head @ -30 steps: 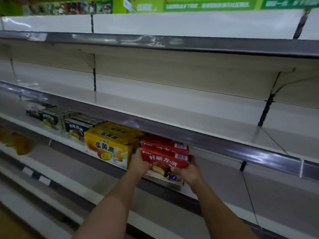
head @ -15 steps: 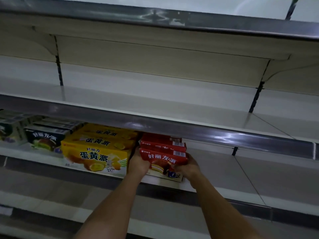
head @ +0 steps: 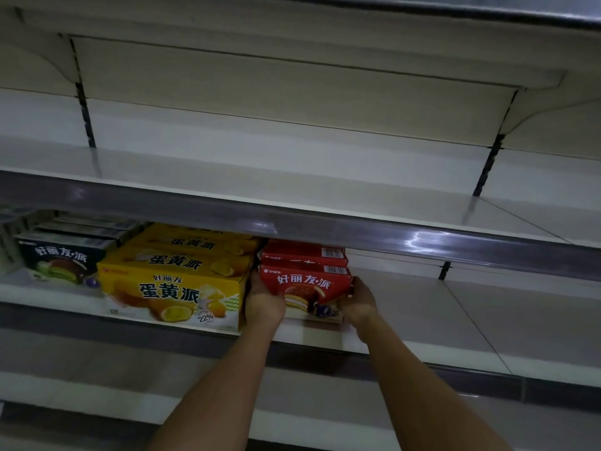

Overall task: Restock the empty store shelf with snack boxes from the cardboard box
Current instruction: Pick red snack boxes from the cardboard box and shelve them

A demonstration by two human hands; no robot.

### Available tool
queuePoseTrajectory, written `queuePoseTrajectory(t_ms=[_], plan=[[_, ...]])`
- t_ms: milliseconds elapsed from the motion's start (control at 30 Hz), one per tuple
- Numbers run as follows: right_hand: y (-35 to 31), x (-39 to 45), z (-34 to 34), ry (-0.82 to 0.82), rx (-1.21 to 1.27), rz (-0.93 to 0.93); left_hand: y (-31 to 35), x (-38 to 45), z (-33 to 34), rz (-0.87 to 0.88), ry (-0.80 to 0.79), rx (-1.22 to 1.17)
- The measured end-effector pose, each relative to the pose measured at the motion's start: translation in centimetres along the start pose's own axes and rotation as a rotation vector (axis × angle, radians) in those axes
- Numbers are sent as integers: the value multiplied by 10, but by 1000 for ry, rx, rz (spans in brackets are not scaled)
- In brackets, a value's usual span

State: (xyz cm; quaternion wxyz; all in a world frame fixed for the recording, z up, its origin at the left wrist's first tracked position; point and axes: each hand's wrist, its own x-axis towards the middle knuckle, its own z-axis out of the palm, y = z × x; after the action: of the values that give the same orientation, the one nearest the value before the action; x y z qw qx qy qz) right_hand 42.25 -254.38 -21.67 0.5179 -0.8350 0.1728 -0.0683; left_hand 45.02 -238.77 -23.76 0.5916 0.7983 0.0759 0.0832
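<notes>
A red snack box (head: 305, 286) stands on the middle shelf (head: 422, 323), in front of another red box (head: 304, 255) behind it. My left hand (head: 261, 302) grips its left side and my right hand (head: 359, 302) grips its right side. The box's bottom front corner sits just behind the shelf's front edge. Directly to its left stand yellow snack boxes (head: 175, 288), close against my left hand. The cardboard box is out of view.
Dark green-and-black snack boxes (head: 61, 258) line the shelf further left. The shelf above (head: 292, 177) has a grey price rail (head: 325, 229) overhanging the boxes. White shelf surface stretches to the right of the red boxes. Lower shelves run below.
The view has tilted down and closer to the shelf. The red box sits a little lower and squarer on the shelf, with both hands still on its sides.
</notes>
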Motion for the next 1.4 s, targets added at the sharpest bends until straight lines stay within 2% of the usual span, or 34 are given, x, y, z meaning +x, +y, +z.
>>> queuePoseTrajectory(t_ms=[133,333,567,800,1033,1300,1400], plan=[[2,4,1,-3,-188,-25,-5,-6,6,-100,8,6],[9,1,10,35,-93,14,-1,-9,10,-193,21,18],[16,-1,19,35,-257,-2,11,-22,20,-263,121,-120],[8,-8,24,-12,28,54,12,-24,22,-264,130,-184],[7,-16,24,28,20,83,22,-48,18,-283,177,-275],[-2,-31,19,8,184,86,16,-41,9,-236,28,-284],[-4,-42,13,18,165,76,11,-37,3,-216,-32,-253]])
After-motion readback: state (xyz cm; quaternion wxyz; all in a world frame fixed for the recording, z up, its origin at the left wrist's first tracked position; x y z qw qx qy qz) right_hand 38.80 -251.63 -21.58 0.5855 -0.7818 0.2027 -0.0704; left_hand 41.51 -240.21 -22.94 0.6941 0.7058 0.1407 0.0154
